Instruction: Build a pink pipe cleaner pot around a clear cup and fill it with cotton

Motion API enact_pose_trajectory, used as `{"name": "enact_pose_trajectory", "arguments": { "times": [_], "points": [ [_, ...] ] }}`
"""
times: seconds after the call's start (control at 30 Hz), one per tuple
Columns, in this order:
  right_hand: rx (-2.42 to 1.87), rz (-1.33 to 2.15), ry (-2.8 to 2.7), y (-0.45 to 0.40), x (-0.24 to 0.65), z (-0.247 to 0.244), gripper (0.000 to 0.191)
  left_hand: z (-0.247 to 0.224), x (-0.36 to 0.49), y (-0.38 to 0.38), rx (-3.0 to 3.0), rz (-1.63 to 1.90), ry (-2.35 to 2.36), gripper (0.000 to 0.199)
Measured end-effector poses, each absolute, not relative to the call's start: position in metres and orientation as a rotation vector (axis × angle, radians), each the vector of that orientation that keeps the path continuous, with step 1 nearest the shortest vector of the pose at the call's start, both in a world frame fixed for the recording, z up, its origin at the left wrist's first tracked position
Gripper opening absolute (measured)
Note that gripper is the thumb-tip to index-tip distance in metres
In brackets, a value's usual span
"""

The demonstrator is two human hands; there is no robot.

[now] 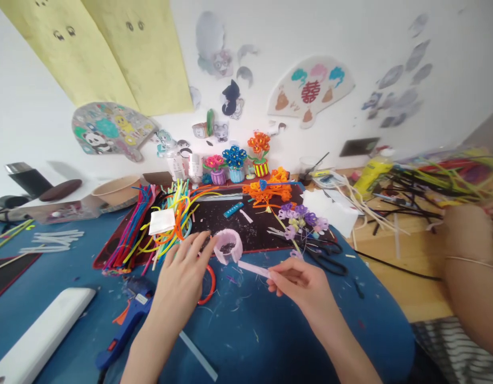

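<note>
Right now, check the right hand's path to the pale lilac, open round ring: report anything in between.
Nothing visible blocks the right hand; only the narrow, flat, pale lilac strip it holds spans the gap to the pale lilac ring. The left hand is at the ring's left side, outside that gap.

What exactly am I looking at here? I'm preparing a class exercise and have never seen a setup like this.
There is no machine here: one person works with two bare hands. The single picture comes from a camera worn on the head, looking forward and down. The right hand pinches a pale strip. The left hand reaches to a pale pink ring; whether it grips it is unclear. On the blue table lie colourful fuzzy stems, a blue glue gun and black-handled scissors. Another person's arm appears at far right.
</note>
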State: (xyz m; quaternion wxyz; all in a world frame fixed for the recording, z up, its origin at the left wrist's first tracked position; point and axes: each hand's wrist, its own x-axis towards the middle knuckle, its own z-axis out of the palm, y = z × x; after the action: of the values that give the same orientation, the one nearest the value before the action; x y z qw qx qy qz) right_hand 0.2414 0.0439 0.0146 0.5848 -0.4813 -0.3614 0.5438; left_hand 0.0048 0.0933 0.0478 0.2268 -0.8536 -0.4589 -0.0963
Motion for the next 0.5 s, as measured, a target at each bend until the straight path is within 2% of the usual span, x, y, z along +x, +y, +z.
{"name": "enact_pose_trajectory", "arguments": {
  "times": [0.07, 0.17, 0.23, 0.5],
  "points": [
    [-1.158, 1.243, -0.866, 0.041, 0.244, 0.015, 0.023, 0.048, 0.015, 0.117, -2.472, -0.239, -1.151, 0.053],
    [-1.214, 1.185, -0.907, 0.036, 0.249, 0.015, 0.025, 0.043, 0.015, 0.13, -2.515, -0.281, -1.134, 0.028],
    [-1.245, 1.142, -0.939, 0.035, 0.249, 0.015, 0.024, 0.041, 0.012, 0.127, -2.488, -0.331, -1.163, 0.018],
    [-1.324, 0.867, -1.123, 0.04, 0.226, 0.03, 0.013, 0.054, 0.017, 0.095, -2.43, -0.623, -1.176, 0.018]
  ]
}}
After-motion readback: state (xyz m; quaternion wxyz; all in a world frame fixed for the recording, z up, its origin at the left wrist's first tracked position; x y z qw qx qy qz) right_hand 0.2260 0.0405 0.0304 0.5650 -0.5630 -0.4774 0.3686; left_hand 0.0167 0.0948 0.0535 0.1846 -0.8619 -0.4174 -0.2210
